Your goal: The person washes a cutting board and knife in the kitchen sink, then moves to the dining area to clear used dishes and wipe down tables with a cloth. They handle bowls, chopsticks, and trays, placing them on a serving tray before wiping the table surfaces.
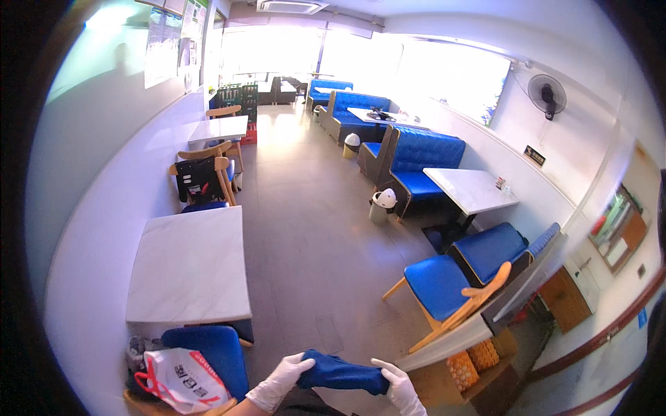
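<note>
A folded dark blue cloth (343, 373) is stretched between my two hands at the bottom of the view. My left hand (283, 378), in a white glove, grips its left end with the thumb on top. Gloved in white too, my right hand (399, 387) pinches the right end. The cloth hangs in the air in front of my body, above the grey floor (307, 249). To the left of my hands, a white and red bag with printing (184, 377) lies on a blue-seated chair (213, 353).
A marble-topped table (190, 265) stands at left against the wall. On the right are a wooden chair with a blue seat (437, 286), blue booth benches (426, 151), a white table (471, 187) and a lidded bin (383, 207). A cardboard box (437, 387) holds orange packs.
</note>
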`<state>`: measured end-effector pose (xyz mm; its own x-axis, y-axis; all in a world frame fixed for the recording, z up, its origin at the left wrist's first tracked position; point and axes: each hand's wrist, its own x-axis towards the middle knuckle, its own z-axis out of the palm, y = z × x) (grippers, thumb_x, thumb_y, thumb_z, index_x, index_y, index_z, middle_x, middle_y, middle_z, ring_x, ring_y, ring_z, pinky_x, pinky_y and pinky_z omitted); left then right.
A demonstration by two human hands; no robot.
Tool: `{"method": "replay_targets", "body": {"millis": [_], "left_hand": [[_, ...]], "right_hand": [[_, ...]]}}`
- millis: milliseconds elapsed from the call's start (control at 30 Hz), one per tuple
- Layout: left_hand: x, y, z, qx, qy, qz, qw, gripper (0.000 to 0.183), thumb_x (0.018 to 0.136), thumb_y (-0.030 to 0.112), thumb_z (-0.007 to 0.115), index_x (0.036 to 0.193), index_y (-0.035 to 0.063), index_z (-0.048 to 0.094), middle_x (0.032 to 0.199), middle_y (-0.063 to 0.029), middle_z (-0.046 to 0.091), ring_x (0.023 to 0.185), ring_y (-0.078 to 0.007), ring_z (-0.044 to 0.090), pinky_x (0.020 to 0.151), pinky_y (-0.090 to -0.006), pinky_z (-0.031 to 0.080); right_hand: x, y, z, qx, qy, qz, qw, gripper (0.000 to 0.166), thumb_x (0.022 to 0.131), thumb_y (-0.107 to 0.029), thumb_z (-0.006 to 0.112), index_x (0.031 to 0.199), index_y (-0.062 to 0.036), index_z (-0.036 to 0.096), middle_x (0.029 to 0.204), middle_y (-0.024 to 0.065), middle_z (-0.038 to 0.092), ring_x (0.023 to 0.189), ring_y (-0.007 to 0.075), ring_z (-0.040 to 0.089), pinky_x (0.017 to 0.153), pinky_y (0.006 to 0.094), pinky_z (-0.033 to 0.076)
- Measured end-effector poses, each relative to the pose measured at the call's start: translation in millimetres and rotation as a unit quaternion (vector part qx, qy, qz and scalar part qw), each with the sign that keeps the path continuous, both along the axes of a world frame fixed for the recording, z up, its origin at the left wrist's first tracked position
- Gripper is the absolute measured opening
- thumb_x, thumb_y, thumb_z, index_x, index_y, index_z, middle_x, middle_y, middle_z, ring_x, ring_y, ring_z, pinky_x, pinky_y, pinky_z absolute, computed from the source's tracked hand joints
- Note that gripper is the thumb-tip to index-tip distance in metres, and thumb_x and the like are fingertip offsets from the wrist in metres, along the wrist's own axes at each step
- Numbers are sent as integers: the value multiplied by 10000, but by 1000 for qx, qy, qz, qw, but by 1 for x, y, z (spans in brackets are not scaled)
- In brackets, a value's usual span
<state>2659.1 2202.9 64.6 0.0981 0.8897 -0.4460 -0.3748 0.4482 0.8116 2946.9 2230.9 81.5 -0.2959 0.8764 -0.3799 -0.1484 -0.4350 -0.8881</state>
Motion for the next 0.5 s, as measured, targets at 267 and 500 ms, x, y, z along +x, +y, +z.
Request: {"method": "replay_targets", "body": {"millis": [267, 500], "left_hand": [[-65, 256, -15, -8, 6, 18, 1000, 414, 958, 232, 570, 1257, -54, 546, 1056, -123, 639, 937, -221, 619, 913, -338, 494], [-104, 518, 34, -9, -69, -52, 996, 585, 998, 406, 449, 1336, -71, 448, 1197, -155, 588, 1046, -252, 598, 946, -366, 477]], "right_hand": [[-74, 284, 27, -7, 45, 65, 997, 354, 939, -63, 456, 1267, -33, 586, 1149, 107, 632, 964, 173, 626, 832, 271, 517], [-81, 493, 82, 25, 106, -64, 992, 412, 911, -161, 501, 1286, 5, 541, 1253, 195, 557, 1156, 282, 543, 1013, 370, 424]]}}
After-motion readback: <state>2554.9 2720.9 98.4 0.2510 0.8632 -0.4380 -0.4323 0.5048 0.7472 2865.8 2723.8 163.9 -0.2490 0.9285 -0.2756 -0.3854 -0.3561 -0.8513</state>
